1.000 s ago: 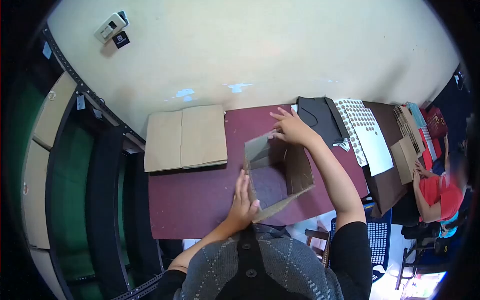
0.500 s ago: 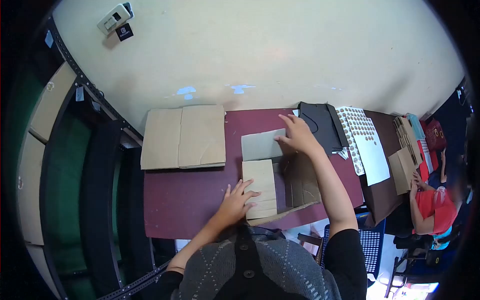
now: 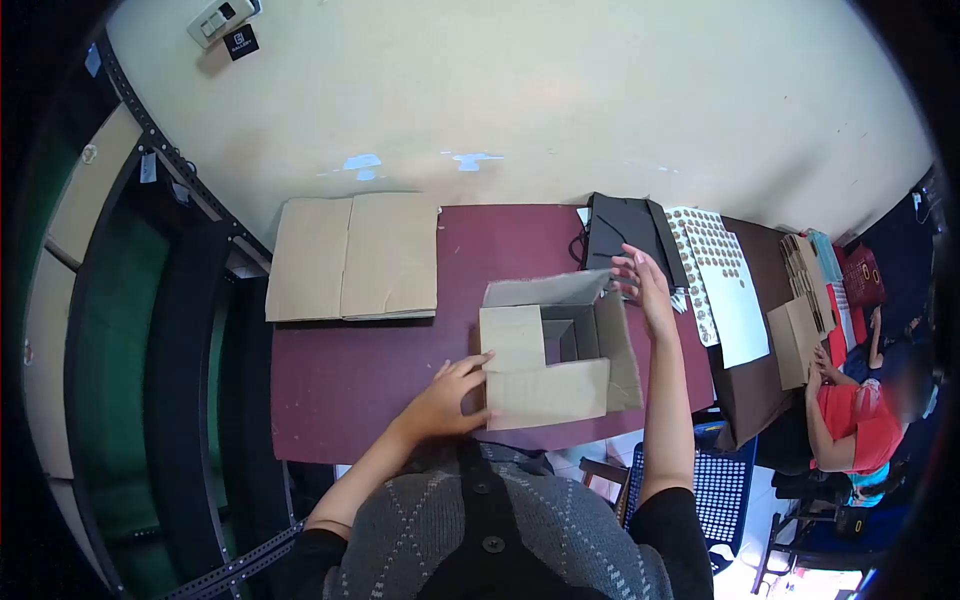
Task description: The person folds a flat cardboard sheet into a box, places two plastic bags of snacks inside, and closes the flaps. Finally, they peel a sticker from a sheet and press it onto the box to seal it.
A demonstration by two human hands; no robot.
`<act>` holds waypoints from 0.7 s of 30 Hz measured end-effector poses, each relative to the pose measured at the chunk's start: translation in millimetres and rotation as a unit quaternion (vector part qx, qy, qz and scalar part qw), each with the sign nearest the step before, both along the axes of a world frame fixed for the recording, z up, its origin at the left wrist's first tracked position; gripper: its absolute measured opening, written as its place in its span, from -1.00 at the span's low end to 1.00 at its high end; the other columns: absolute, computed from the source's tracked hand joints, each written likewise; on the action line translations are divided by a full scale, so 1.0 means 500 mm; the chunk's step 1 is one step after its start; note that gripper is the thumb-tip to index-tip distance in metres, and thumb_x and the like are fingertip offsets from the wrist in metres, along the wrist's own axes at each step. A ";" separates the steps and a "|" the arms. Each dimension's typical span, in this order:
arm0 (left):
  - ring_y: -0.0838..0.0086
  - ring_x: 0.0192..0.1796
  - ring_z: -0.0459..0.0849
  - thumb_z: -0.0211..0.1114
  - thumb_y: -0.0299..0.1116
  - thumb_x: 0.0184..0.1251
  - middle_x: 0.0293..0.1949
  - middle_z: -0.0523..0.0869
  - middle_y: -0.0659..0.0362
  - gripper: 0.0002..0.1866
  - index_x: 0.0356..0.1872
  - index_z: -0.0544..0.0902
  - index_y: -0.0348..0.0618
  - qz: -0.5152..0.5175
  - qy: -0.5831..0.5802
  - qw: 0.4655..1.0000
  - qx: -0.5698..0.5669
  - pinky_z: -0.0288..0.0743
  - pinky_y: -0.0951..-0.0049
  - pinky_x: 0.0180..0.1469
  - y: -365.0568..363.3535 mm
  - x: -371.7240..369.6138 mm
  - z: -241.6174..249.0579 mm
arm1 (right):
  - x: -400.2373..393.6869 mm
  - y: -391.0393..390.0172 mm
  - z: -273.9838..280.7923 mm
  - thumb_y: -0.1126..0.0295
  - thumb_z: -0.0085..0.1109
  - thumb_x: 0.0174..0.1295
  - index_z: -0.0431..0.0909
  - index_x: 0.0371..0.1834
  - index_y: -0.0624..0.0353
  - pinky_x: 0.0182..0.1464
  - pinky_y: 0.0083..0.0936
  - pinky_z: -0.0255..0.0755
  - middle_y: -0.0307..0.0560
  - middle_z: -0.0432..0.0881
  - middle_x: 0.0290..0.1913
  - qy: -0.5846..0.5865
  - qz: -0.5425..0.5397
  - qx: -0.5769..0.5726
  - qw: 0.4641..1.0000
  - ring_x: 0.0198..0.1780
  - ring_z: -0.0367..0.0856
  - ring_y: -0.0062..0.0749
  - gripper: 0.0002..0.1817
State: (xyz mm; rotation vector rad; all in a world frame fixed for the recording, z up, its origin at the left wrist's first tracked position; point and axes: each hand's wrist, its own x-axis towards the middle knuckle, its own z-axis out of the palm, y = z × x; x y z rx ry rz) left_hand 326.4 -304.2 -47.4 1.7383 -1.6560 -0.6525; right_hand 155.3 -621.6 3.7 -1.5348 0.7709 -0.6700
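Observation:
A cardboard box [image 3: 548, 393] stands on the maroon table [image 3: 350, 400] in front of me. Its left and near flaps are folded inward, and a gap between them shows the inside. The far flap [image 3: 545, 289] slants upward, and the right flap stands out at the side. My left hand [image 3: 448, 398] touches the box's left edge, thumb and fingers apart. At the far right corner is my right hand [image 3: 648, 290], its fingers spread beside the flaps.
Flattened cardboard [image 3: 390, 255] lies at the table's back left. Black bags [image 3: 625, 240] and sticker sheets [image 3: 730, 290] lie to the right. A person in red [image 3: 850, 425] handles cardboard at the far right. Dark shelving [image 3: 190, 370] stands at the left.
The near flap has folded in over the box. My right hand has moved from the far flap to the right corner, and my left hand has slid to the left edge. The view has shifted slightly.

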 end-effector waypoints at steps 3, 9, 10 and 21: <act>0.12 0.36 0.27 0.40 -0.20 0.09 0.22 0.35 -0.07 -0.37 0.20 0.43 -0.13 0.061 0.160 0.982 -0.076 0.13 -0.12 0.31 -0.017 -0.023 -0.029 | -0.016 0.043 -0.007 0.03 -0.19 0.43 0.39 0.23 0.12 0.21 -0.45 0.27 -0.07 0.52 0.09 0.020 0.018 -0.001 1.000 0.12 0.47 -0.42 -0.51; 0.00 0.38 0.22 0.38 -0.48 0.12 0.33 0.19 0.02 0.00 0.47 -0.14 0.09 0.158 0.334 0.929 -0.027 0.23 0.04 0.31 -0.028 -0.046 -0.074 | -0.028 0.115 -0.136 0.04 -0.30 0.45 -0.32 0.50 0.09 0.40 -0.33 0.01 0.33 0.22 0.33 0.002 0.026 -0.094 0.995 0.40 0.17 -0.03 -0.29; 0.01 0.39 0.20 0.36 -0.51 0.13 0.38 0.11 0.01 -0.01 0.47 -0.14 0.11 0.138 0.387 0.912 -0.014 0.21 0.03 0.32 -0.032 -0.040 -0.074 | -0.029 0.126 -0.161 0.08 -0.08 0.36 -0.37 0.50 0.11 0.40 -0.30 -0.02 0.34 0.12 0.38 0.026 0.037 -0.147 0.988 0.43 0.10 -0.02 -0.16; 0.16 0.42 0.19 0.07 -0.77 0.19 0.39 0.18 -0.06 -0.22 0.43 0.06 -0.01 0.039 0.389 0.921 -0.012 0.18 0.26 0.37 -0.168 0.012 -0.055 | -0.073 0.175 -0.173 0.26 0.43 -0.06 -0.04 0.39 0.30 0.23 -0.14 0.10 0.16 0.29 0.09 0.140 -0.196 -0.266 0.934 0.17 0.22 0.02 0.00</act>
